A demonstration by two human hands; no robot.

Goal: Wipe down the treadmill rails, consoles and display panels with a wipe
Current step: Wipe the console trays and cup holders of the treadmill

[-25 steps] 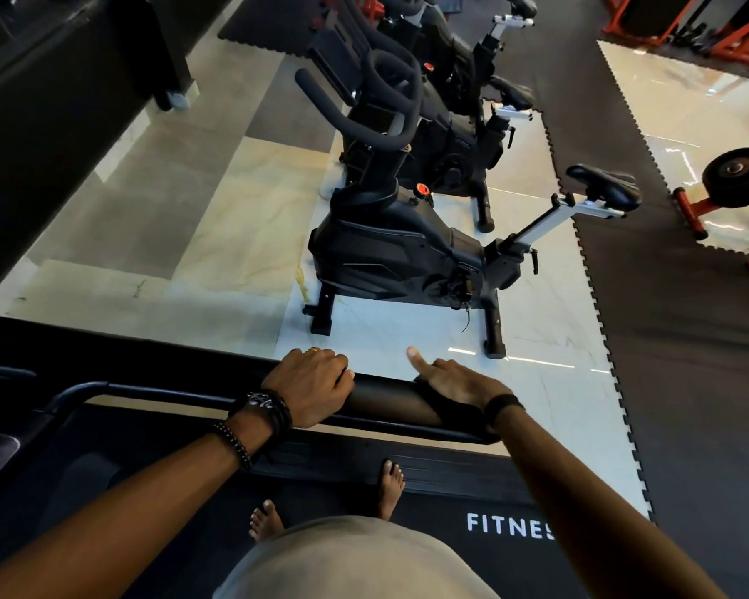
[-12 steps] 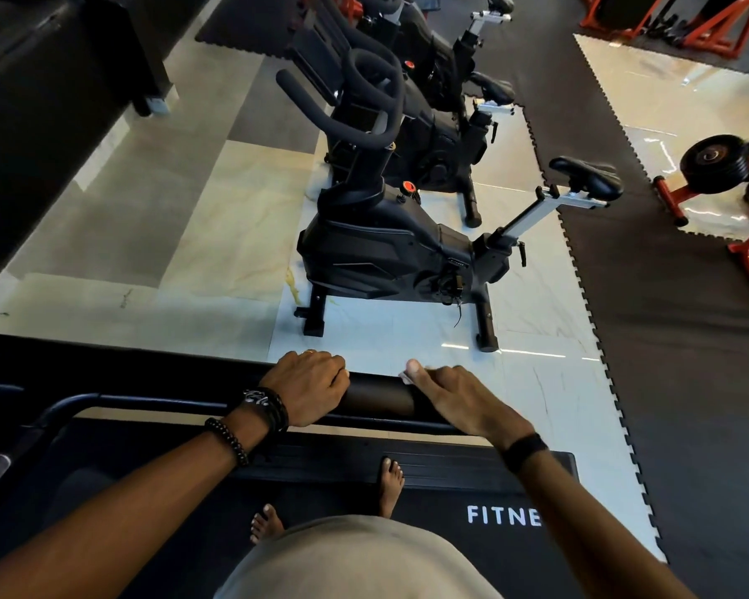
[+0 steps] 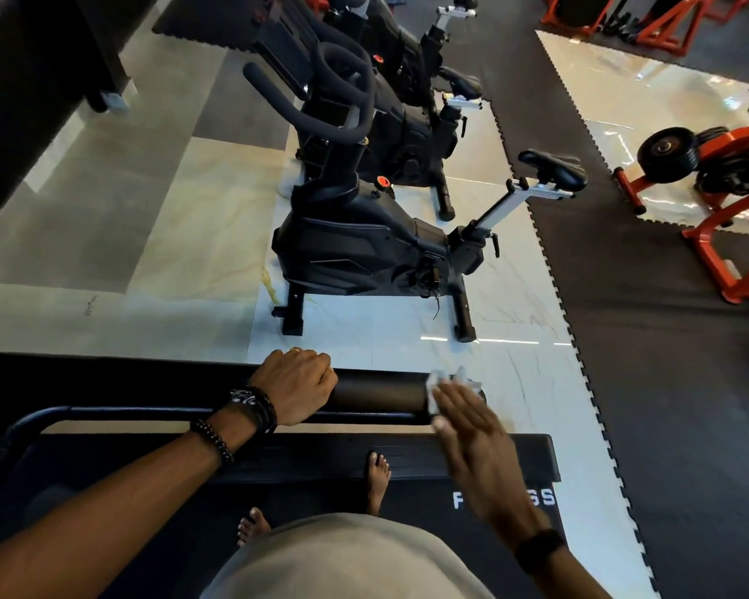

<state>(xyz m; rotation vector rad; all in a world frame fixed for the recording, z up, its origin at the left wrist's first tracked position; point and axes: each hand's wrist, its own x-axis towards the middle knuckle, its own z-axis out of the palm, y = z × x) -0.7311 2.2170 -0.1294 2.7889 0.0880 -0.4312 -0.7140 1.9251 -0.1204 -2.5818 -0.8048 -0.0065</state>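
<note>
A black padded treadmill side rail (image 3: 377,393) runs across the lower middle of the head view. My left hand (image 3: 297,384), with dark bracelets at the wrist, is closed around the rail left of centre. My right hand (image 3: 468,425) lies flat and blurred over the rail's right end, fingers stretched, pressing a crumpled white wipe (image 3: 448,384) against the end of the padding. Part of the wipe sticks out beyond my fingertips. My bare feet stand on the treadmill's black deck (image 3: 472,462) below the rail.
Beyond the rail, on pale shiny floor tiles, stand two black exercise bikes (image 3: 364,244), the nearer one side-on with its saddle to the right. Dark interlocking floor mats (image 3: 666,339) lie to the right. Orange racks with weight plates (image 3: 666,155) are at the far right.
My right hand has slid right along the rail to its end and flattened out, and the white wipe now shows under the fingers. My left hand keeps its grip in the same place.
</note>
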